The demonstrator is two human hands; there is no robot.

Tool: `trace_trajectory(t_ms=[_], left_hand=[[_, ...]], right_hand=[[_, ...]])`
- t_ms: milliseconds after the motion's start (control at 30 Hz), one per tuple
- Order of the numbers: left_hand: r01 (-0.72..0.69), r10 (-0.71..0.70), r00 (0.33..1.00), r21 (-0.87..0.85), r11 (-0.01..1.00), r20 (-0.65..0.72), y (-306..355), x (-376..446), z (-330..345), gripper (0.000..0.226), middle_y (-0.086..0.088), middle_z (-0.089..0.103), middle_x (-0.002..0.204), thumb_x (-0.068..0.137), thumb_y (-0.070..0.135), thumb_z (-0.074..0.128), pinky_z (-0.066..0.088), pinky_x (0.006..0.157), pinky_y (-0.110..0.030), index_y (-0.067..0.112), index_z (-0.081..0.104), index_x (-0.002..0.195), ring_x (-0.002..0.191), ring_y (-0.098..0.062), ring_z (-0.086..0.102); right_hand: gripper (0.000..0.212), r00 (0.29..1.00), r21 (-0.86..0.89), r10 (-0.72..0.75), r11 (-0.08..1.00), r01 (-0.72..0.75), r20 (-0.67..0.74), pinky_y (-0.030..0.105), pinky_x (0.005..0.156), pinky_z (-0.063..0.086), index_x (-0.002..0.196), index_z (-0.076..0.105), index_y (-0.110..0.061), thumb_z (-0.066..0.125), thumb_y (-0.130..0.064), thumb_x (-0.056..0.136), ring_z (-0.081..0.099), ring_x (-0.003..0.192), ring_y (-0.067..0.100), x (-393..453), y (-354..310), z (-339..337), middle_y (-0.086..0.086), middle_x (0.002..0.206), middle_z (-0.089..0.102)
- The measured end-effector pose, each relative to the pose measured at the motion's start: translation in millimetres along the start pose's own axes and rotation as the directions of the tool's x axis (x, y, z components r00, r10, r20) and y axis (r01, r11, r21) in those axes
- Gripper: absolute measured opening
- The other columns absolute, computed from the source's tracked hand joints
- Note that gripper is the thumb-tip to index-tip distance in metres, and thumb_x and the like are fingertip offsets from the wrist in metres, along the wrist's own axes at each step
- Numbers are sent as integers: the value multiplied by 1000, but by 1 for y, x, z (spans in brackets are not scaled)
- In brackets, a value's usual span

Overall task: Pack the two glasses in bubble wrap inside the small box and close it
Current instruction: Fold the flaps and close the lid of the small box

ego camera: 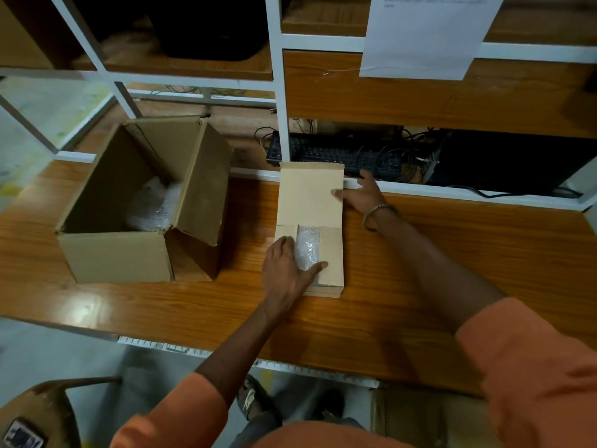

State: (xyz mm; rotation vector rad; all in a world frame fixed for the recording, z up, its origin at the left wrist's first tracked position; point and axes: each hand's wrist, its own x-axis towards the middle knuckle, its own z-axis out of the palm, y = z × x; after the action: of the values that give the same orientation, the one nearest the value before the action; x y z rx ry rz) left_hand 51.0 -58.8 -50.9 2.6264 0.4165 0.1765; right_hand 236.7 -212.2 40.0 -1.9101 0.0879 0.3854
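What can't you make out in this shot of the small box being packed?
- Glasses: none visible in the head view; bubble wrap and the side flaps cover the small box.
- Large box: more wrap lies inside; whatever it holds is hidden.
- Paper sheet: print blurred, top cut by the frame edge.
- Left hand: hides the small box's near left corner.

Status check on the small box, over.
Left hand pressing side flap over bubble wrap. Right hand holding lid open. Small box not closed. Nothing blocking.
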Motion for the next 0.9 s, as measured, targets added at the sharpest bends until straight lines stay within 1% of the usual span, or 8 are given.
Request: trace_trajectory(t_ms=[100,167,367,467,567,633,767,900], left_hand=[[27,-23,997,-55,998,77,-3,-6,0,115,-8,27,171,81,94,45,30,126,-50,15,29,163,158,-27,21],[32,-22,993,-86,996,117,-4,-9,-1,113,-6,20,174,84,93,42,24,128,-52,18,24,166,160,-26,15],[71,-26,992,-384,921,122,-18,-12,-8,82,0,35,167,95,82,44,41,118,-57,26,49,155,154,-23,31],[175,-124,984,-576,798,127,-24,-8,-10,59,0,49,154,99,74,43,50,109,-57,33,67,133,142,-20,46],[304,-260,950,-689,658,172,-25,-3,-23,67,1,67,127,97,80,37,60,90,-51,28,74,117,117,-20,65],[417,-291,908,-722,552,302,-24,0,-39,70,3,67,129,104,71,28,56,83,-38,22,75,120,117,-21,64],[543,-223,839,-730,415,497,-33,16,-73,89,0,64,140,99,79,12,42,107,-45,22,72,131,128,-21,57],[611,-207,787,-683,401,581,-37,29,-93,74,-3,69,132,93,85,36,44,108,-50,29,64,132,124,-23,63]], right_hand=[[99,989,172,106,978,-122,100,47,112,38,163,18,-22,79,-43,87,45,140,24,10,-23,-7,2,162,36],[87,978,251,139,952,-175,156,49,109,37,156,33,-26,71,-61,87,52,129,20,9,-25,-7,2,152,50],[77,981,458,98,873,-164,165,48,106,38,146,50,-29,60,-75,85,59,123,21,-4,-14,-13,4,133,64],[55,980,409,63,902,-136,186,43,98,48,129,66,-25,61,-65,91,62,117,23,-19,-7,-15,5,123,69],[35,981,298,33,950,-91,192,42,95,53,114,70,-28,64,-55,93,65,113,22,-43,9,-12,2,118,72],[26,983,274,-1,961,-50,183,42,92,54,112,71,-30,62,-49,97,63,114,17,-57,21,-11,-4,117,72],[32,985,207,-33,978,-3,170,32,78,51,121,70,-22,54,-43,102,60,112,9,-73,32,-10,-7,120,68],[38,985,179,-3,983,-28,171,33,81,44,126,69,-20,53,-44,101,59,115,10,-80,41,-2,-6,124,68]])
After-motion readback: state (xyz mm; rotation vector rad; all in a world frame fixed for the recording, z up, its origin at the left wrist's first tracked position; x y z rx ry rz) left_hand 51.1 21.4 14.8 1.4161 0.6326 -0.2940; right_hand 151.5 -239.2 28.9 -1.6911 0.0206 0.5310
